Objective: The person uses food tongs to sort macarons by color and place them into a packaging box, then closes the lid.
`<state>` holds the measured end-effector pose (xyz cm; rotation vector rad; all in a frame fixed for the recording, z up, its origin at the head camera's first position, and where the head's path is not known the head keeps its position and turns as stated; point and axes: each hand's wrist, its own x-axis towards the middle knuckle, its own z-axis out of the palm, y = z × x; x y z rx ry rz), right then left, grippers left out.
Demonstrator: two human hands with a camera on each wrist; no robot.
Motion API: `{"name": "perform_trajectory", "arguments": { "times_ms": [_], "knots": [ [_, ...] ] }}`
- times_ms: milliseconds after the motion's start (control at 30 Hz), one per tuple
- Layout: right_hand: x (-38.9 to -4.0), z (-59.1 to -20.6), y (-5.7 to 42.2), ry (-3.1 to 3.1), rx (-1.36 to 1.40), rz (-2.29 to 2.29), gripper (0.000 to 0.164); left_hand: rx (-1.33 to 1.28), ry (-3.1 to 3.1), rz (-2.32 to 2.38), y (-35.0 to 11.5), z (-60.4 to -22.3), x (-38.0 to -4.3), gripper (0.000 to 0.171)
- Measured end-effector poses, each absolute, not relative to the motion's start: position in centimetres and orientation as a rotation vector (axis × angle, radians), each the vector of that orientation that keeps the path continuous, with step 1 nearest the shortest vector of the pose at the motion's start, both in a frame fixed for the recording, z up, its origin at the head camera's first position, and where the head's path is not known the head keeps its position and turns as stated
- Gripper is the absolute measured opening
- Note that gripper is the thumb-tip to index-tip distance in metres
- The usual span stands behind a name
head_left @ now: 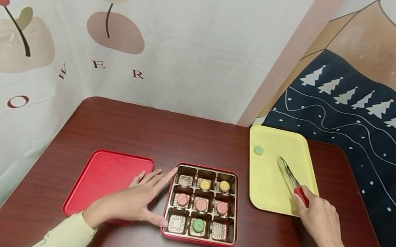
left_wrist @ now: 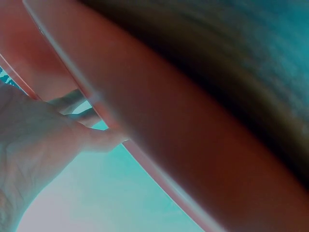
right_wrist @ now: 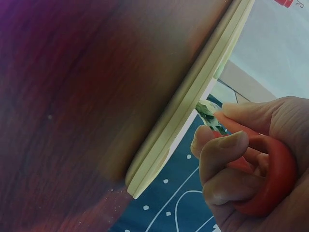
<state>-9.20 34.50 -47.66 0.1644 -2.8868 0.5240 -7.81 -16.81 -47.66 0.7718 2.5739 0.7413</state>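
The left hand [head_left: 136, 201] is resting flat, fingers straight, against the red sweets box [head_left: 197, 240]; the right hand [head_left: 319, 222] is gripping red-handled tongs [head_left: 291, 179] over the yellow tray [head_left: 265, 193].

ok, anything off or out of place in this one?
One green sweet sits alone on the yellow tray, outside the box; three box slots are unfilled. Nothing looks spilled or damaged.

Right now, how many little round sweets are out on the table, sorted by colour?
Pink sweets: 3, the middle row of the box.
Yellow sweets: 2, in the back row.
Green sweets: 2, one in the box's front row and one on the yellow tray.
Total: 7.
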Motion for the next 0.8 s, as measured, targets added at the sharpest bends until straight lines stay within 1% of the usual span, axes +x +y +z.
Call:
{"name": "perform_trajectory", "arguments": {
  "times_ms": [367, 800],
  "knots": [
    [-9.03, -47.63, 34.61, -2.876, 0.153, 0.55, 0.047, 0.774, 2.574, 0.735, -16.79, -47.48, -7.81, 0.135],
    [-8.93, -46.79, 33.77, -2.795, 0.231, 0.539, 0.041, 0.767, 2.565, 0.741, -16.79, -47.27, -7.69, 0.135]
  ]
}}
